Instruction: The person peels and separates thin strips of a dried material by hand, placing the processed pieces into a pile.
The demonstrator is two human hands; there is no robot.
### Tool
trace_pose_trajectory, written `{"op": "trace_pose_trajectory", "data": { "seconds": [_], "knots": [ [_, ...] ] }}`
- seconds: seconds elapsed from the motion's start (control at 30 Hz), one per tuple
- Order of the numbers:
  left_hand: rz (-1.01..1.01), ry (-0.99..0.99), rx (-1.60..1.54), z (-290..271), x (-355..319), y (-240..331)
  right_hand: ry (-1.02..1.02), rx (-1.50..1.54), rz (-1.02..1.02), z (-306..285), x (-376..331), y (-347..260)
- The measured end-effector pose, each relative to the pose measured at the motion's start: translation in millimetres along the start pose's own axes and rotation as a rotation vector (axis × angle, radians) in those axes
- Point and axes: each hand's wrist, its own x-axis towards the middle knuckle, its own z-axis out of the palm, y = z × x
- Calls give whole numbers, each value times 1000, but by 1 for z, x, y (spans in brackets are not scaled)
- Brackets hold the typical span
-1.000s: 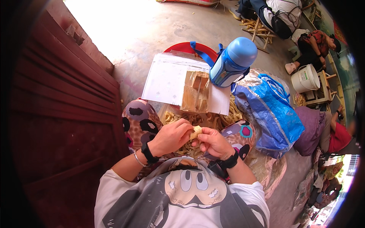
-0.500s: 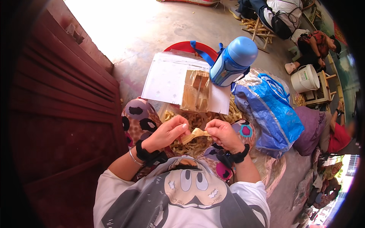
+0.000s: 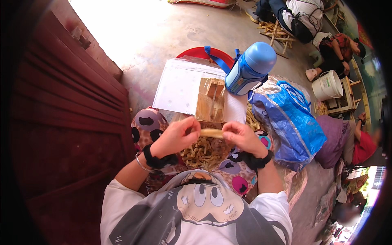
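A flat, pale yellow dried strip is stretched level between my hands above my lap. My left hand pinches one end and my right hand pinches the other. Below them, a heap of similar curled yellow strips lies between my patterned knees. Just beyond my fingers, a plastic-wrapped brown block rests on a white sheet, on top of a red basin. A blue flask with a strap stands at the sheet's right side.
To the right sits a large blue bag. A dark red door closes off the left. Farther right are a white bucket, a wooden stool and other people seated, with another pile of strips beside one of them.
Both hands have moved slightly up and away from my body. The strip, bent and slanting before, is now drawn out straight between them.
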Motion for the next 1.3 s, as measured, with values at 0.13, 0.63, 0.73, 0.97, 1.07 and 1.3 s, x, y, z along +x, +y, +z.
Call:
{"op": "trace_pose_trajectory", "data": {
  "seconds": [0.13,0.63,0.73,0.97,1.07,1.3],
  "knots": [
    [324,269,319,-2,44,3,280,78,22,-5,30,-21],
    [601,176,725,10,4,12,-29,427,161,41,-4,-28],
    [376,290,695,-7,-4,1,-189,213,201,19,-12,-11],
    [-218,-509,-136,19,-33,2,-226,334,-144,41,-14,-2],
    [-354,-398,-526,4,-31,15,-178,-227,-196,47,-15,4],
    [-91,-215,-335,34,-23,-13,84,558,84,59,-21,10]
  ]
}}
